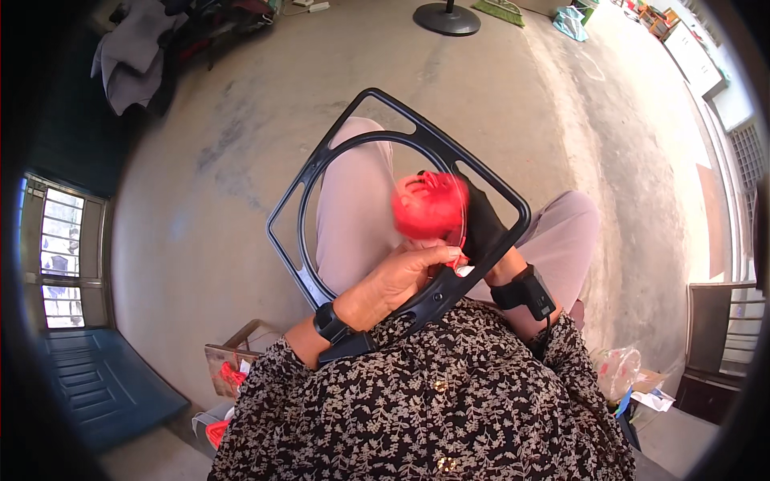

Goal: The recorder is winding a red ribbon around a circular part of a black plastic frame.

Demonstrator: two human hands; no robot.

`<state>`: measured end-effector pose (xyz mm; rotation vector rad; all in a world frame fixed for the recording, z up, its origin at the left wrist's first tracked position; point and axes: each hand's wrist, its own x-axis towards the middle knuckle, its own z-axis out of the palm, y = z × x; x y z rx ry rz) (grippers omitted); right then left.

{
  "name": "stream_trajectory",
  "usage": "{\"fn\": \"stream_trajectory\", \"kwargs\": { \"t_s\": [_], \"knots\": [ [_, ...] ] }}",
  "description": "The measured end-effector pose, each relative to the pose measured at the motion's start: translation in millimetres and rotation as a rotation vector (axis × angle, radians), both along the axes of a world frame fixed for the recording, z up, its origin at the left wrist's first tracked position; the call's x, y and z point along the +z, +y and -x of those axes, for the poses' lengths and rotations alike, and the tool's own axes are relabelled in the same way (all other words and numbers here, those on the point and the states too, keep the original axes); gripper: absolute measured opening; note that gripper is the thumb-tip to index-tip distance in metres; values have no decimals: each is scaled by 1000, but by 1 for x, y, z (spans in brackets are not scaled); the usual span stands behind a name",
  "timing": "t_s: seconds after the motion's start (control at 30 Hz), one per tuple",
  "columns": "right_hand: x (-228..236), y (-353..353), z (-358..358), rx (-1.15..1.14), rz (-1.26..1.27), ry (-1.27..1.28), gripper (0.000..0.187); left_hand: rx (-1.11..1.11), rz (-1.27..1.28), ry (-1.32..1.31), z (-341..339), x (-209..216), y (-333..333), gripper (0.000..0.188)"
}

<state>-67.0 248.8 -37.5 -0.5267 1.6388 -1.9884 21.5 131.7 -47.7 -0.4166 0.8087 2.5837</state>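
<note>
A black frame [473, 165] with a square outline and a large round opening lies tilted over my lap. My left hand [405, 272] is closed at the ring's near right side, thumb and fingers pinching a red strip [458, 262] with a whitish piece [464, 271] beside it. My right hand [484, 220], seemingly in a black glove, is behind the frame's right side. Against it sits a blurred red bundle [425, 207] inside the opening; its kind is unclear, and the right fingers are mostly hidden. A thin pale line runs from the bundle to the ring.
Beside my left arm stands a wooden box [228, 362] with red scraps. A clear plastic bag [618, 370] and papers lie by my right elbow. Farther off are a round black stand base [447, 21], a green broom [499, 10] and draped grey cloth [136, 60].
</note>
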Motion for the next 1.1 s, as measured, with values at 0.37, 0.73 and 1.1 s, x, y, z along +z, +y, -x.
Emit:
{"fn": "stream_trajectory", "kwargs": {
  "t_s": [0.37,0.73,1.1],
  "knots": [
    [-14,14,12,494,652,-634,68,9,131,59,-5,-8,-6,13],
    [3,102,18,-317,669,-415,27,32,222,7,-2,14,-21,12],
    [29,180,-29,-143,879,-447,40,71,259,-8,-1,6,-25,10]
  ]
}}
